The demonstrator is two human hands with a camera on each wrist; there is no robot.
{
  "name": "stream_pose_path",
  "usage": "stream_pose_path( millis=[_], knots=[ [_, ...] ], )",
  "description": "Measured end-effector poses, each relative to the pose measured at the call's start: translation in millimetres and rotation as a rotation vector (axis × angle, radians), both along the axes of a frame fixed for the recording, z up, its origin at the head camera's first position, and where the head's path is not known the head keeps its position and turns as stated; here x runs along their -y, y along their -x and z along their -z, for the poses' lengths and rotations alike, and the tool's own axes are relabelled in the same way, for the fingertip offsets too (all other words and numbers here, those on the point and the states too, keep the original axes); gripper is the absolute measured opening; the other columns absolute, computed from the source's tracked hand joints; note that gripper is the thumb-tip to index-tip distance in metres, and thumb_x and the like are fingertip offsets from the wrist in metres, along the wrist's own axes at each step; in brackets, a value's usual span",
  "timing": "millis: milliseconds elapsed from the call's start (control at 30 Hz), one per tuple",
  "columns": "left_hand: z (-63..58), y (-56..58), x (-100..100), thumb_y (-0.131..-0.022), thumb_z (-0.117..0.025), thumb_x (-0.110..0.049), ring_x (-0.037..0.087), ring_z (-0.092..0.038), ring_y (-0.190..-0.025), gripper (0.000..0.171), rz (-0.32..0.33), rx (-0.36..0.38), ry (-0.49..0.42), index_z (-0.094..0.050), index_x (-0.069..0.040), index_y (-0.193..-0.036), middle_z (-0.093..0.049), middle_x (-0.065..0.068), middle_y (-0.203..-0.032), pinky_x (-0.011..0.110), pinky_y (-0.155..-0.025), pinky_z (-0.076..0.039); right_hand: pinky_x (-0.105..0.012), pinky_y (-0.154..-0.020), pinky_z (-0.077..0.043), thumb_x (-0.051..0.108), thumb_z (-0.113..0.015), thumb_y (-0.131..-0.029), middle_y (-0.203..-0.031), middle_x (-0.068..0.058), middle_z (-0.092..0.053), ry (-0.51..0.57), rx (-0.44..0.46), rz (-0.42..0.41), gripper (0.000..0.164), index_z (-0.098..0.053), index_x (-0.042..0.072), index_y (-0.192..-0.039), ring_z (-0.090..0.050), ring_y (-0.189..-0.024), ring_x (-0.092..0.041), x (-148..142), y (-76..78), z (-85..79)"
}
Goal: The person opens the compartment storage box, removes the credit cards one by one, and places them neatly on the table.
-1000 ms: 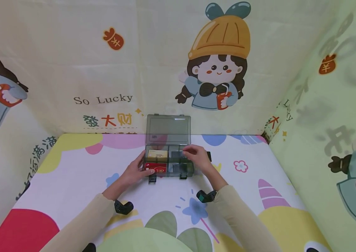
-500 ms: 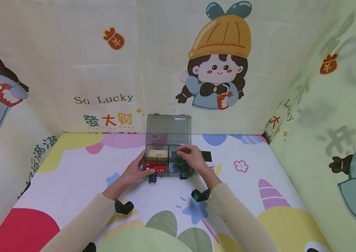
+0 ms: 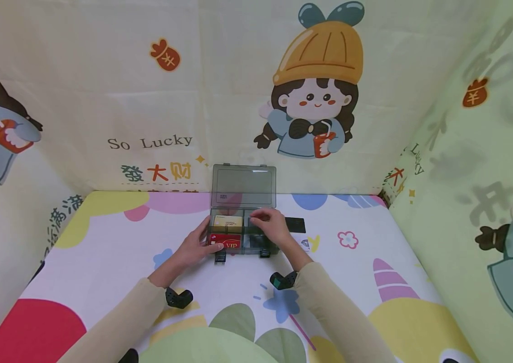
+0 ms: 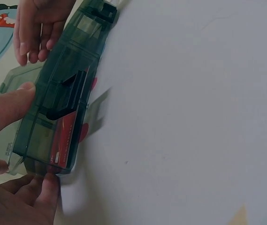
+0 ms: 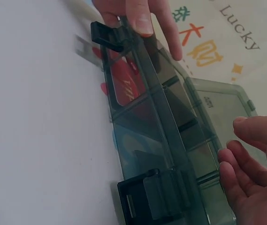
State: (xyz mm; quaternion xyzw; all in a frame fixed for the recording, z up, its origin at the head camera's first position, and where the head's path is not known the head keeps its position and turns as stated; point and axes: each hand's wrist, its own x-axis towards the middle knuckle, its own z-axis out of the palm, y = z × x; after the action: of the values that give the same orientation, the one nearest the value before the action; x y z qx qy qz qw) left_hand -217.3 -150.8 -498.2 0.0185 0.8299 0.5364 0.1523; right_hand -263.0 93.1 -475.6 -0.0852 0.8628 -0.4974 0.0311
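Observation:
A grey translucent plastic storage box [image 3: 243, 243] stands on the table with its lid [image 3: 244, 185] raised at the back. A cream card [image 3: 228, 222] lies in its rear left compartment, and a red card marked VIP [image 3: 225, 241] in the front left one. My left hand [image 3: 193, 246] grips the box's left end, thumb over the front corner and fingers at the side. Above the rear right compartment hovers my right hand [image 3: 273, 226], fingers loosely bent; in the right wrist view nothing shows between thumb and fingertips [image 5: 226, 156]. That compartment is partly hidden by the hand.
Right of the box lies a flat black card-like piece [image 3: 296, 225], partly covered by my right hand. Two black latches [image 3: 220, 257] hang down at the box's front. A printed cloth wall [image 3: 229, 101] rises right behind the lid.
My right hand has shifted left over the box's rear right compartment, uncovering more of the black piece beside the box. The left hand and box have stayed put.

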Motion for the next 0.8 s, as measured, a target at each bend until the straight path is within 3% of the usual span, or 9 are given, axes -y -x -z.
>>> stream_pose_path(
  millis=[300, 800],
  knots=[
    [-1.0, -0.4, -0.2, -0.088, -0.072, -0.022, 0.032, -0.014, -0.151, 0.095, -0.003, 0.002, -0.003, -0.006, -0.027, -0.157, -0.014, 0.006, -0.164, 0.048, -0.115, -0.034, -0.037, -0.088, -0.056, 0.016, -0.064, -0.094, -0.110, -0.007, -0.070, -0.050, -0.008, -0.047, 0.020, -0.070, 0.009, -0.111, -0.064, -0.099, -0.022, 9.4, 4.1, 0.7],
    [-0.2, 0.7, -0.1, -0.088, -0.071, -0.025, 0.033, -0.014, -0.151, 0.095, -0.001, 0.002, 0.015, -0.005, -0.028, -0.157, -0.014, 0.006, -0.164, 0.050, -0.115, -0.033, -0.037, -0.088, -0.057, 0.023, -0.062, -0.095, -0.118, -0.008, -0.066, -0.171, 0.021, -0.111, 0.022, -0.070, 0.013, -0.112, -0.063, -0.107, -0.025, 26.2, 12.3, 3.6]
  ],
)
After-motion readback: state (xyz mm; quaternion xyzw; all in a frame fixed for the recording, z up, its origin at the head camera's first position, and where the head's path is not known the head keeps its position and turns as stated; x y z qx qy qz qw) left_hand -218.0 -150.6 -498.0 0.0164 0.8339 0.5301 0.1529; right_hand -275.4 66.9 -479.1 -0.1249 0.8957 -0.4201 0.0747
